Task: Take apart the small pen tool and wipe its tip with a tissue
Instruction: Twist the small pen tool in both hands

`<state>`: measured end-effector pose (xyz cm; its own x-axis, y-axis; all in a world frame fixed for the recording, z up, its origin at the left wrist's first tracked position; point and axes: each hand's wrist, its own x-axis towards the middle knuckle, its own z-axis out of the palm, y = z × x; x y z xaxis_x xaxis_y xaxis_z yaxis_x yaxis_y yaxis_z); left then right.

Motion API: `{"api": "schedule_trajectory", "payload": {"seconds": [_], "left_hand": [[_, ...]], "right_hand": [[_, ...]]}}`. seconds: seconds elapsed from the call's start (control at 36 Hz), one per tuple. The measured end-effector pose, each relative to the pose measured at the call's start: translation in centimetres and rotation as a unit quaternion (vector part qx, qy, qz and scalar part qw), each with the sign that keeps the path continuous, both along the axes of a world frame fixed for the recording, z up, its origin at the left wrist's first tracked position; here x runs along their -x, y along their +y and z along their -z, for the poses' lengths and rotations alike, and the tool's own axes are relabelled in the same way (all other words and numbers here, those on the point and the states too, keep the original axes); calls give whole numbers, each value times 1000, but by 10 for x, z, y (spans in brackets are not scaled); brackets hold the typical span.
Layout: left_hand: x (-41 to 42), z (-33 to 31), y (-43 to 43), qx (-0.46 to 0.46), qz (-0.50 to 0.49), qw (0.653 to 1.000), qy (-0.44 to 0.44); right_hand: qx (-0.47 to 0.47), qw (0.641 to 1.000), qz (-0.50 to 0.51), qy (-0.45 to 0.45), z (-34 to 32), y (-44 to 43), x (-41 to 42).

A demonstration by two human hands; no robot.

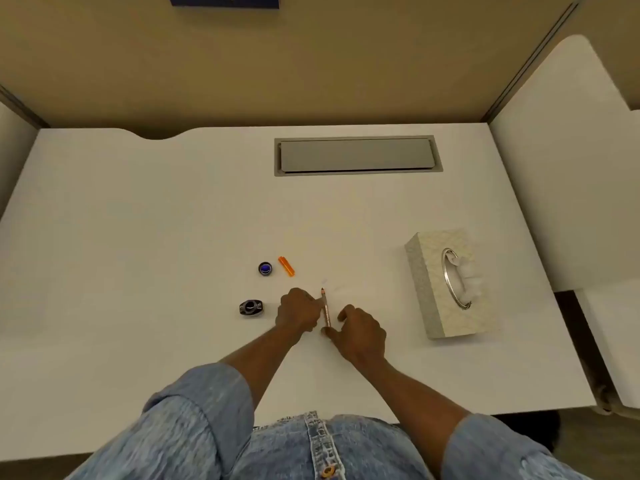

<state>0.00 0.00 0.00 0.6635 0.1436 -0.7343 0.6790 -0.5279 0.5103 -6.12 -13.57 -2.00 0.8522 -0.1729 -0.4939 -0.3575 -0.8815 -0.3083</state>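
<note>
The pen [326, 310] stands nearly upright on the white worktop [138, 209], tip up, between both hands near the front edge. The left hand [298, 308] has its fingers [313, 301] curled and pinching the shaft about midway. The right hand [360, 329] pinches the lower end with thumb and forefinger, its other fingers loosely spread.

One tissue box [446, 284] lies to the right, well apart from the hands, with white tissue [467, 275] puffing out of its oval, metal-ringed opening. Left of the hands sits one dark ink bottle [251, 308], open; whether there is ink in it I cannot tell. Beyond it lies one small round cap [265, 268], blue inside, and just beside that one orange pen piece [286, 266] lies flat.

Nothing lies between the hands and the box. Farther back, one grey cable hatch [356, 155] is set into the worktop, shut. Two rolled denim sleeves [194, 407] reach in from the front.
</note>
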Motion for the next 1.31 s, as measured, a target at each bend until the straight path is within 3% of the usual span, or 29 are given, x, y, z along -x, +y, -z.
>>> {"api": "schedule_trajectory", "payload": {"seconds": [0.33,0.64,1.03,1.31], "left_hand": [[-4,21,2,9,-54,998,5],[6,21,11,117,-137,984,-15],[25,-10,24,251,-217,943,-25],[43,-28,29,291,-240,925,-49]], "right_hand": [[-36,999,21,-11,11,6,0],[-160,985,46,-47,12,-10,8],[-384,909,158,-37,-24,-11,15],[-440,879,183,16,-45,4,22]]}}
